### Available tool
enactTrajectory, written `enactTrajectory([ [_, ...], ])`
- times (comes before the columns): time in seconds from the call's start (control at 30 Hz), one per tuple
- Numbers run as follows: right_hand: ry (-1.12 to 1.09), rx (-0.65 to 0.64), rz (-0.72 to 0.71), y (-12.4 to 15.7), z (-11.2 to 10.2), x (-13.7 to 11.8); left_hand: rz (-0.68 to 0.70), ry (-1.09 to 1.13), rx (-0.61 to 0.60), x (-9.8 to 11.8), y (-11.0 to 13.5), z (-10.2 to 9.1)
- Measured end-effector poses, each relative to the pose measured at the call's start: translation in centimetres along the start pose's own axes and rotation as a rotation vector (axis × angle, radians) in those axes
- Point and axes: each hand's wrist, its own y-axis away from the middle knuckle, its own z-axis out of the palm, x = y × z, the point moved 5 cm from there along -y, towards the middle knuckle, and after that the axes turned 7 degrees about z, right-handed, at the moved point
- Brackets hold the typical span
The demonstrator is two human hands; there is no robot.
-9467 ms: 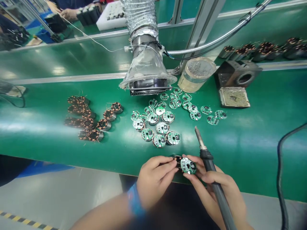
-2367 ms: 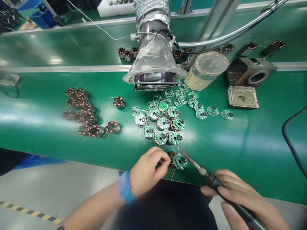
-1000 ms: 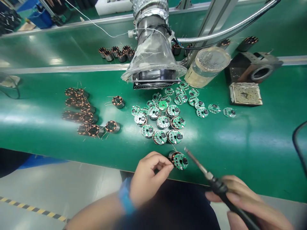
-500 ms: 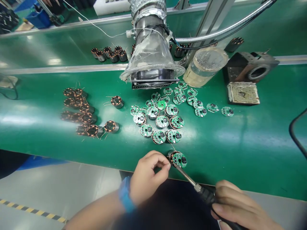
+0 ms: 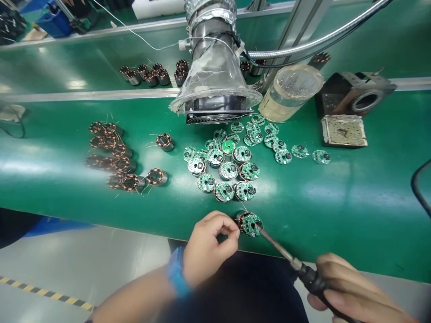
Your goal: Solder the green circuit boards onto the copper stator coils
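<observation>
On the green worktop (image 5: pixel 336 215), lower centre, your left hand (image 5: pixel 208 249) is pinched shut just left of the board-capped coil (image 5: pixel 249 224). Your right hand (image 5: pixel 350 291), lower right, grips the soldering iron (image 5: pixel 305 273), which slants up-left with its tip touching the coil's right side.

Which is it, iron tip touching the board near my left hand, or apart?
Touching. Head view shows the iron with its tip on the board, right edge, no gap.

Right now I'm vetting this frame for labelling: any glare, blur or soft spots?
Head view: lamp glare streaks the green belt; the right hand at the bottom edge is soft; the board by the soldering iron is sharp; the leftmost coils look smeared.
</observation>
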Motion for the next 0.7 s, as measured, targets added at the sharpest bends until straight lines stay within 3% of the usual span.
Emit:
enactTrajectory([
  [0.13,0.082,-0.063,-0.011,-2.1,1.6,-0.2,-0.002,-0.001,0.003,0.0,0.0,0.0],
  [0.33,0.206,0.063,0.010,-4.0,5.2,0.3,-0.030,0.020,0.054,0.1,0.2,0.5],
  [0.7,-0.024,0.028,0.117,-3.4,4.7,2.0,-0.095,0.003,0.091,0.7,-1.3,0.6],
])
